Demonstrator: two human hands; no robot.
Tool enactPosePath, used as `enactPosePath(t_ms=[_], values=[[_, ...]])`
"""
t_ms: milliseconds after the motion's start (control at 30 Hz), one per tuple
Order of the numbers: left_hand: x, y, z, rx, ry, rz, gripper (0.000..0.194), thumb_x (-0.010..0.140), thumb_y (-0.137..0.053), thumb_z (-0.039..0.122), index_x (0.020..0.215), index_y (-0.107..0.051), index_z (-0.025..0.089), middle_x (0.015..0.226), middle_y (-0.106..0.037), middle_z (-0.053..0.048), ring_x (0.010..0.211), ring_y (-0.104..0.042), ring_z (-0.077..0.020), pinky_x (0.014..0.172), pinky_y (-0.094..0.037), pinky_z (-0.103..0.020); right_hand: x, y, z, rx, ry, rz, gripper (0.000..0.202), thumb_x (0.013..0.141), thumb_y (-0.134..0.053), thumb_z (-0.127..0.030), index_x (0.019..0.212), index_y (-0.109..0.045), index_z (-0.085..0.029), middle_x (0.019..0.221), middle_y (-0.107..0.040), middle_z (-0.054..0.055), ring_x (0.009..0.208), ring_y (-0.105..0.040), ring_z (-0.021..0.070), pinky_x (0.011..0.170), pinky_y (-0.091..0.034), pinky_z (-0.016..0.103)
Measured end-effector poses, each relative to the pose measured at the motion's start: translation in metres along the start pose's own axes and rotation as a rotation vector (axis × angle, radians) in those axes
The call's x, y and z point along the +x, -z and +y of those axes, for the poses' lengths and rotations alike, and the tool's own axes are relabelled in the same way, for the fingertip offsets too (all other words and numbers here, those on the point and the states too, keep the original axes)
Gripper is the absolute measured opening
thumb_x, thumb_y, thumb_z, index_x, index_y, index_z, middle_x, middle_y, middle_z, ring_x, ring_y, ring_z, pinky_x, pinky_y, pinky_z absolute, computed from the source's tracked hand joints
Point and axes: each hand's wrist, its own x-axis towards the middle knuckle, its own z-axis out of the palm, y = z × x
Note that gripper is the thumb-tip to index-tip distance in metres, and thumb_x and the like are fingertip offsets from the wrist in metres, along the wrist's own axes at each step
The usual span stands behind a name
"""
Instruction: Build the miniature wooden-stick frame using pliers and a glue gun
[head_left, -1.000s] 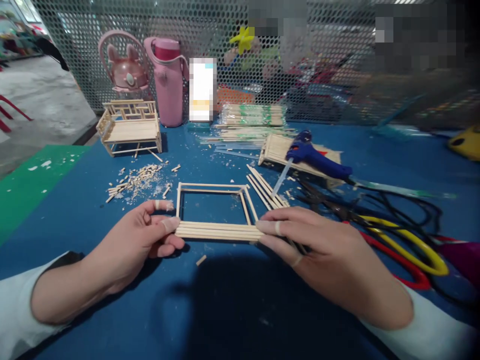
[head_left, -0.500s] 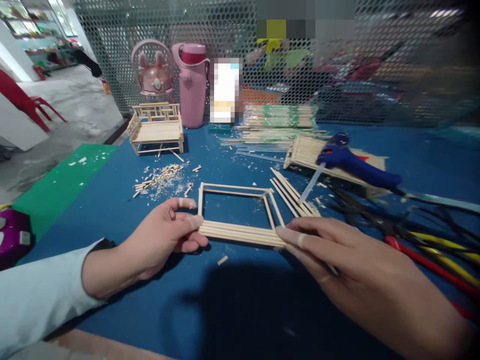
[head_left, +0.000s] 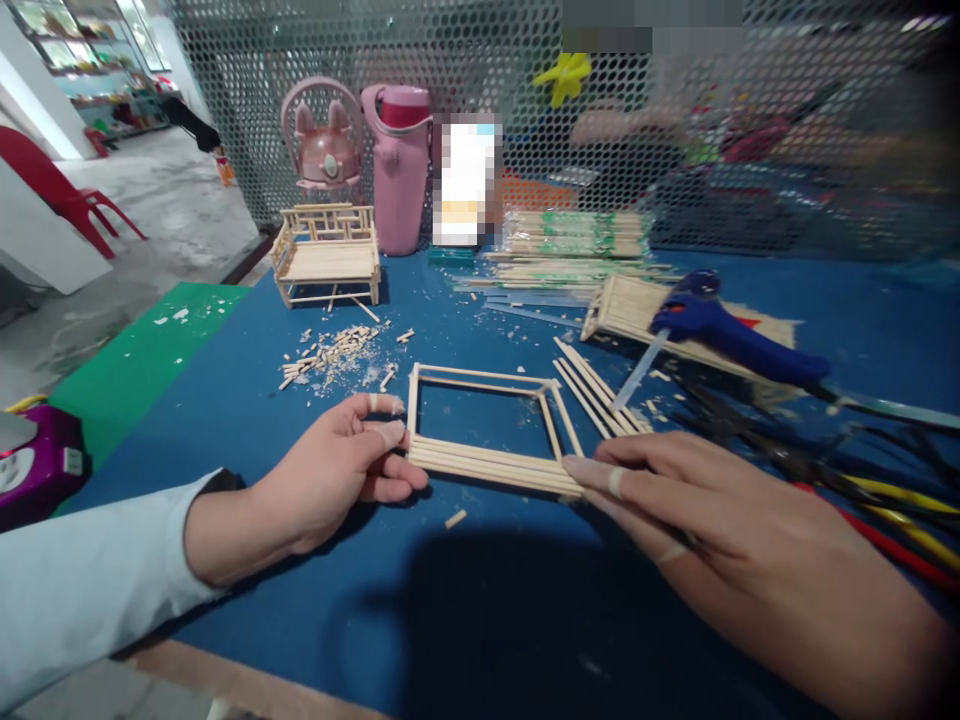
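Note:
A small rectangular frame of wooden sticks [head_left: 487, 468] is held low over the blue table, with several sticks side by side along its near edge. My left hand [head_left: 337, 465] pinches its left end between thumb and fingers. At the near right corner, the thumb and fingers of my right hand [head_left: 705, 510] are closed on the frame. Loose sticks [head_left: 596, 390] lie just beyond my right hand. A short stick piece [head_left: 455, 519] rests on the table in front of the frame.
Stick offcuts [head_left: 337, 350] and a miniature wooden bench [head_left: 330, 260] are at back left. A blue glue gun [head_left: 735, 335] lies on a wooden piece at right, near pliers [head_left: 780, 455]. Behind stand a pink bottle [head_left: 401, 180], a lit screen and bagged sticks [head_left: 574, 235].
The whole view has shifted slightly, so the table items appear a little further right. Both hands keep their hold on the frame.

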Motion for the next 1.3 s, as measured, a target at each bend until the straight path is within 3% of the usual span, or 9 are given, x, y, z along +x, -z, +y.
enactPosePath(t_ms=[167, 367, 700, 800, 933, 1000, 1067, 1167, 1300], values=[[0.001, 0.001, 0.002, 0.026, -0.028, -0.040, 0.013, 0.087, -0.044, 0.005, 0.095, -0.047, 0.016, 0.067, -0.060, 0.002, 0.045, -0.062, -0.0070, 0.041, -0.050, -0.012, 0.005, 0.001, 0.000, 0.025, 0.014, 0.016, 0.021, 0.089, -0.044, -0.019, 0.095, -0.064, -0.022, 0.087, -0.064, 0.007, 0.078, -0.062, 0.0190, 0.064, -0.050, 0.032], [-0.001, 0.001, 0.003, 0.078, 0.009, -0.060, 0.015, 0.088, -0.047, 0.008, 0.101, -0.045, 0.015, 0.050, -0.062, 0.000, 0.039, -0.057, -0.0060, 0.041, -0.046, -0.009, 0.005, 0.000, 0.000, 0.041, 0.012, 0.022, 0.021, 0.089, -0.044, -0.019, 0.096, -0.064, -0.023, 0.087, -0.065, 0.007, 0.079, -0.061, 0.0195, 0.065, -0.049, 0.034], [0.002, 0.001, 0.005, 0.269, -0.057, -0.041, 0.021, 0.083, -0.053, 0.010, 0.101, -0.044, 0.016, 0.059, -0.057, 0.004, 0.045, -0.056, -0.0072, 0.041, -0.043, -0.013, 0.004, 0.001, 0.000, 0.071, -0.001, 0.016, 0.020, 0.087, -0.048, -0.018, 0.095, -0.065, -0.024, 0.086, -0.065, 0.006, 0.078, -0.061, 0.0193, 0.066, -0.048, 0.034], [0.001, 0.006, 0.000, 0.529, -0.332, 0.008, 0.022, 0.078, -0.057, 0.015, 0.098, -0.048, 0.018, 0.075, -0.055, 0.002, 0.052, -0.051, -0.0072, 0.045, -0.042, -0.018, 0.006, 0.002, -0.001, 0.080, -0.011, 0.016, 0.021, 0.086, -0.048, -0.017, 0.095, -0.065, -0.026, 0.083, -0.066, 0.005, 0.076, -0.061, 0.0189, 0.065, -0.049, 0.034], [-0.005, 0.011, 0.000, 0.914, -0.873, 0.136, 0.019, 0.082, -0.049, 0.013, 0.100, -0.056, 0.017, 0.095, -0.058, -0.004, 0.081, -0.054, -0.0142, 0.075, -0.046, -0.027, 0.008, 0.003, -0.002, 0.050, 0.008, 0.013, 0.020, 0.087, -0.048, -0.016, 0.094, -0.066, -0.022, 0.082, -0.065, 0.006, 0.074, -0.060, 0.0182, 0.065, -0.049, 0.033], [-0.007, 0.008, 0.003, 1.067, -1.059, 0.077, 0.021, 0.085, -0.045, 0.014, 0.101, -0.058, 0.017, 0.101, -0.060, -0.007, 0.095, -0.055, -0.0182, 0.086, -0.045, -0.031, 0.009, 0.003, -0.002, 0.043, 0.013, 0.002, 0.021, 0.087, -0.047, -0.016, 0.092, -0.066, -0.022, 0.080, -0.065, 0.006, 0.072, -0.059, 0.0178, 0.064, -0.048, 0.033], [-0.008, -0.002, 0.006, 1.235, -1.146, -0.082, 0.021, 0.087, -0.045, 0.018, 0.099, -0.062, 0.018, 0.104, -0.063, -0.009, 0.103, -0.055, -0.0211, 0.093, -0.043, -0.034, 0.009, 0.004, -0.003, 0.036, 0.007, -0.015, 0.022, 0.087, -0.045, -0.015, 0.090, -0.067, -0.022, 0.078, -0.065, 0.006, 0.072, -0.059, 0.0178, 0.065, -0.047, 0.033], [-0.006, -0.024, 0.003, 1.434, -1.123, -0.314, 0.022, 0.089, -0.045, 0.021, 0.092, -0.066, 0.015, 0.107, -0.065, -0.014, 0.111, -0.055, -0.0265, 0.101, -0.038, -0.041, 0.010, 0.006, -0.004, 0.020, 0.000, -0.041, 0.024, 0.088, -0.044, -0.015, 0.088, -0.067, -0.020, 0.077, -0.064, 0.006, 0.072, -0.058, 0.0182, 0.066, -0.046, 0.033], [-0.005, -0.046, -0.006, 1.538, -0.955, -0.385, 0.025, 0.088, -0.043, 0.012, 0.093, -0.067, 0.011, 0.104, -0.066, -0.019, 0.107, -0.058, -0.0311, 0.097, -0.041, -0.047, 0.009, 0.008, -0.006, 0.038, -0.028, -0.079, 0.025, 0.089, -0.043, -0.016, 0.087, -0.068, -0.019, 0.079, -0.064, 0.007, 0.074, -0.057, 0.0185, 0.068, -0.044, 0.034]])
